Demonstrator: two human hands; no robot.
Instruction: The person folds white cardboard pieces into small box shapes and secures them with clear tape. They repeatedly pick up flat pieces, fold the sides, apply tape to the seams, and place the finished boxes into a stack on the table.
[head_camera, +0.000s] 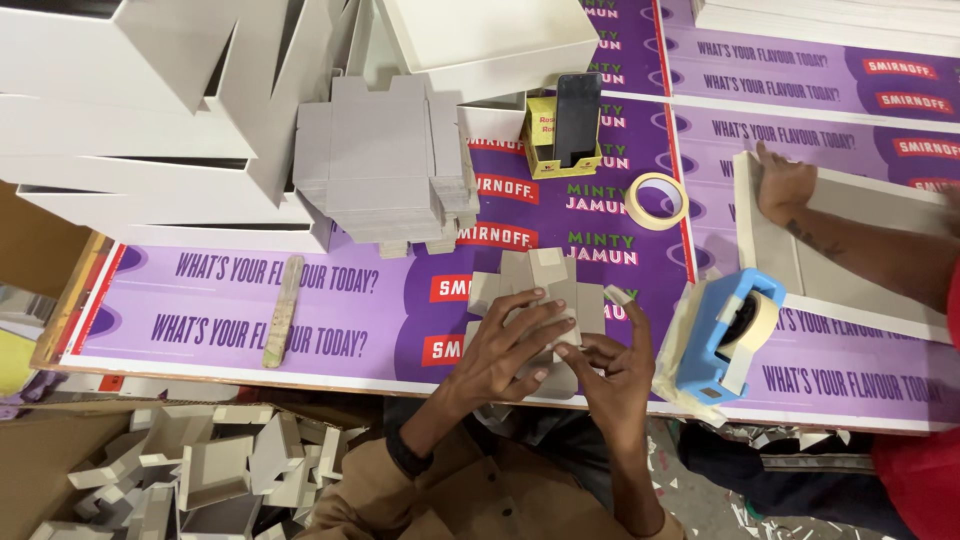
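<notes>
a: where's the piece being worked on?

b: flat on the table (300, 300), near the front edge. it's a grey card blank (535, 290), cross-shaped with flaps. the left hand (505, 350) lies spread on top of it, fingers apart, pressing it down. the right hand (610, 365) is just beside it, fingertips pinched on the blank's right edge where a flap (617, 295) sticks out.

a: so how far along, would you say?

b: early for this piece, i'd judge. the flaps look mostly flat, no walls standing yet. but there's a stack of blanks (385, 160) further back, untouched, so plenty is left.

a: and what's done?

b: below the table edge there's a heap of folded pieces (215, 465) in a carton. those look finished to me.

a: tape?

b: a blue dispenser (720, 335) right of the hands, and a loose roll (658, 200) behind. neither is being touched. another person's hand (782, 185) rests on a white board (850, 250) at the far right.
</notes>
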